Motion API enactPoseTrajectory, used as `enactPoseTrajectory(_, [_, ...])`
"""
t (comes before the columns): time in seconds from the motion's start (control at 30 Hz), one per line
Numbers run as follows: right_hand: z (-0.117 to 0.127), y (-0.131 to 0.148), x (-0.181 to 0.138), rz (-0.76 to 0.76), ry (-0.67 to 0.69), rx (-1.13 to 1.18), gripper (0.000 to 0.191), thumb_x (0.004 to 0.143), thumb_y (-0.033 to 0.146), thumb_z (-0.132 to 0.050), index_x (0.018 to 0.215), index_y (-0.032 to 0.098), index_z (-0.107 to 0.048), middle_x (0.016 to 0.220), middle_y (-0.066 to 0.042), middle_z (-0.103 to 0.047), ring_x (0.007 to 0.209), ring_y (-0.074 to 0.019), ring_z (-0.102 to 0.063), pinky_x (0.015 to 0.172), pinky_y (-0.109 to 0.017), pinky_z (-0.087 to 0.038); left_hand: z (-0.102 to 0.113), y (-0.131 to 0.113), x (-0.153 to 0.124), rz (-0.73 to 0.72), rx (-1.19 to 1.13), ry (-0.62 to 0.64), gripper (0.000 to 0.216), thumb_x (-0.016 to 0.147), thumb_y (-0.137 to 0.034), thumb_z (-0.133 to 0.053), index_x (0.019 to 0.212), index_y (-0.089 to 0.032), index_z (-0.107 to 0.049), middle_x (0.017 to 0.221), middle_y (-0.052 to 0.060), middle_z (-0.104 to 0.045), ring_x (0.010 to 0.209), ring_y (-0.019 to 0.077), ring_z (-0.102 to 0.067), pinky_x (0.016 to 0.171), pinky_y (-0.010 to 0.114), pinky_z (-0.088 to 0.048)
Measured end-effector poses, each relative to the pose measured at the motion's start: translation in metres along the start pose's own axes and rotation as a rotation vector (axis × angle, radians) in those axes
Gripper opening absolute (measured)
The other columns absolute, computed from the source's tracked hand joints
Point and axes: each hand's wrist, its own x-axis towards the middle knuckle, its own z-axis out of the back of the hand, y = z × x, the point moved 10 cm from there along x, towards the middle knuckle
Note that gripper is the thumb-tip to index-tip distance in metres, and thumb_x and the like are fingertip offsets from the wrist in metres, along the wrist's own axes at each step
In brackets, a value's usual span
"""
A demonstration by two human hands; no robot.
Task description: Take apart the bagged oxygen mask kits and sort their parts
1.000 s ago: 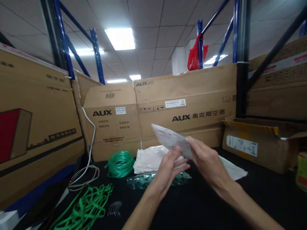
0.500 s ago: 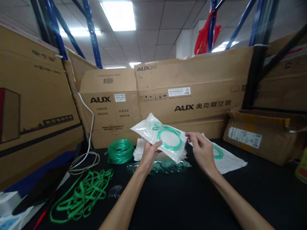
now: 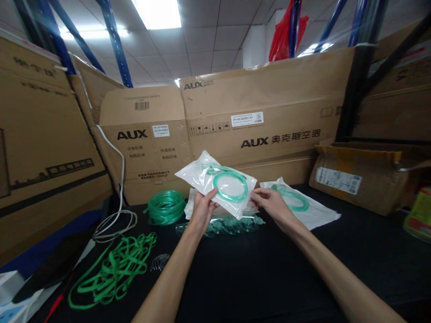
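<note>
A clear-fronted pouch with a coil of green tubing inside is held up, tilted, above the black table. My left hand grips its lower edge, thumb on the front. At the pouch's right end, the fingertips of my right hand are pinched together at the edge. Behind my right hand lies a second pouch with a green tubing coil in it. Below the held pouch, partly hidden, are white pouches and a row of clear green plastic pieces.
Left of my hands sit a green tubing coil, tangled green straps, small clear pieces and a white cable. Cardboard panels wall the back. At right stand an open carton and a yellow-green container.
The view has shifted slightly. My right fingers stay at the pouch's right edge, with the hand lower and flatter. The pouch remains in my left hand.
</note>
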Motion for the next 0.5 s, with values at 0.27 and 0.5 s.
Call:
enactPoseTrajectory(0.27, [-0.003, -0.008, -0.004, -0.111, 0.005, 0.159, 0.035, 0.079, 0.051, -0.075, 0.083, 0.016, -0.073, 0.076, -0.007, -0.072, 0.061, -0.0153, -0.062, 0.055, -0.026, -0.049, -0.004, 0.009, -0.001, 0.078, 0.078, 0.044, 0.050, 0.067, -0.033, -0.090, 0.110, -0.016, -0.071, 0.109, 0.010, -0.076, 0.079, 0.0173, -0.071, 0.054, 0.019, -0.055])
enactPoseTrajectory(0.5, [-0.020, 0.001, -0.010, -0.150, 0.137, 0.247, 0.034, 0.074, 0.047, -0.080, 0.085, 0.016, -0.071, 0.072, -0.003, -0.069, 0.055, -0.0122, -0.054, 0.048, -0.023, -0.043, -0.009, 0.008, -0.004, 0.103, 0.116, 0.058, 0.046, 0.070, -0.032, -0.089, 0.109, -0.015, -0.072, 0.111, 0.012, -0.076, 0.078, 0.0170, -0.071, 0.055, 0.019, -0.057])
